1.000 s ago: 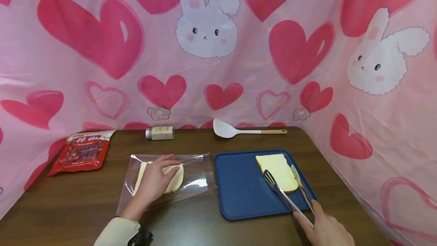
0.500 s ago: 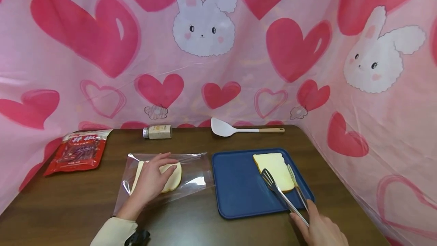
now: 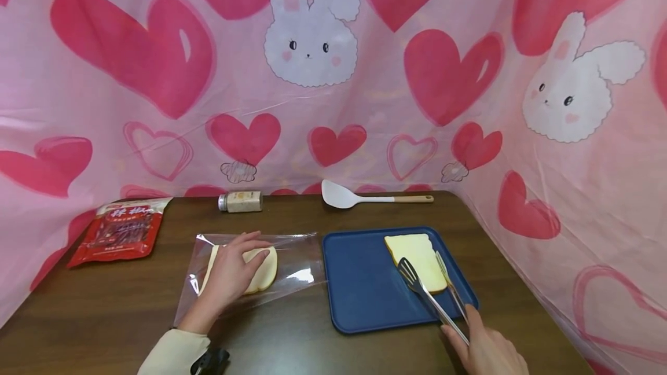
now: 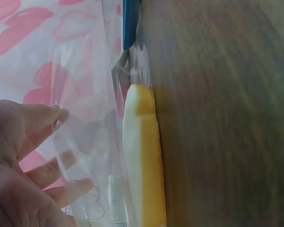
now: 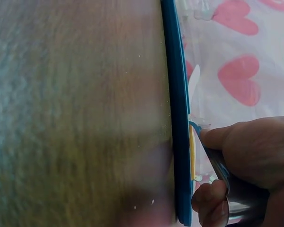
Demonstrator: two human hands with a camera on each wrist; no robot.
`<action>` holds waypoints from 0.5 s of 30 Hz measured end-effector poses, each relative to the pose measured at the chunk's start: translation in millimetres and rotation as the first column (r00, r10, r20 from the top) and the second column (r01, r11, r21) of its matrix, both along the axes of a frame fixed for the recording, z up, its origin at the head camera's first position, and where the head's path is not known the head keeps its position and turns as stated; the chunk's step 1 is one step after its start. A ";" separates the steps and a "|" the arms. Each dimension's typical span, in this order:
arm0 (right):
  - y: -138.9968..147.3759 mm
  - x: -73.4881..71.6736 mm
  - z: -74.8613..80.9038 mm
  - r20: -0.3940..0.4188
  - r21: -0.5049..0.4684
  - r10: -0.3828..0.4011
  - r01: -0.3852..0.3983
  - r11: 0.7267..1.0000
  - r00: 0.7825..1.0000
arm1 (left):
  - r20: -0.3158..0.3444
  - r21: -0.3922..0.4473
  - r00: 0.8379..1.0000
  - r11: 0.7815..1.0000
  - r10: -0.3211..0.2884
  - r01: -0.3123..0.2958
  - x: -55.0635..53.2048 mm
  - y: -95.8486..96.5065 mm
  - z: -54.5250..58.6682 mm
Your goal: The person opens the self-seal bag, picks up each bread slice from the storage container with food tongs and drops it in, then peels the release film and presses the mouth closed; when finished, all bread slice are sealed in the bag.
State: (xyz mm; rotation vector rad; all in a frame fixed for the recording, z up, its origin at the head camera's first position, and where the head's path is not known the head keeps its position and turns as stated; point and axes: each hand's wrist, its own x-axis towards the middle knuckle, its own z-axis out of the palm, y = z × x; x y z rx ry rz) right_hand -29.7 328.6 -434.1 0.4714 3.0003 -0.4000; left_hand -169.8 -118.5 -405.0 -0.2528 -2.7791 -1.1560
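Observation:
My left hand (image 3: 229,274) is over a clear plastic bag (image 3: 304,262) with a bread slice (image 3: 263,274) lying in it. In the left wrist view, thumb and fingers pinch the bag's film (image 4: 80,118), raised off the crusted bread slice (image 4: 149,161). My right hand (image 3: 490,345) grips metal tongs (image 3: 443,311), whose two arms stand apart. Their slotted head lies at the left edge of another bread slice (image 3: 422,256) on the blue tray (image 3: 359,282); the other arm is along its right side. In the right wrist view, fingers wrap the tongs (image 5: 246,198) beside the tray edge (image 5: 177,104).
At the back lie a white spatula (image 3: 341,195) with a wooden handle and a seasoning jar (image 3: 244,201) on its side. A red food packet (image 3: 122,230) is at the left. Heart-patterned cloth (image 3: 385,74) closes off the table's (image 3: 281,340) back and sides.
The right arm of the tongs has drawn closer to the slice on the tray, narrowing the gap. My left hand keeps its place on the bag. The head view has shifted slightly.

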 end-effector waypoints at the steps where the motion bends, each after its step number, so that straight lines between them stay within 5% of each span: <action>1: 0.2 0.4 -0.4 -0.008 -0.001 0.002 -0.002 1.000 1.000 | 0.000 0.000 1.000 1.000 0.002 -0.002 -0.4 -0.1 -0.4; 15: -5.4 0.4 -2.3 0.003 -0.049 0.031 -0.031 0.998 1.000 | -0.011 0.002 1.000 1.000 -0.005 0.005 -0.7 0.6 2.1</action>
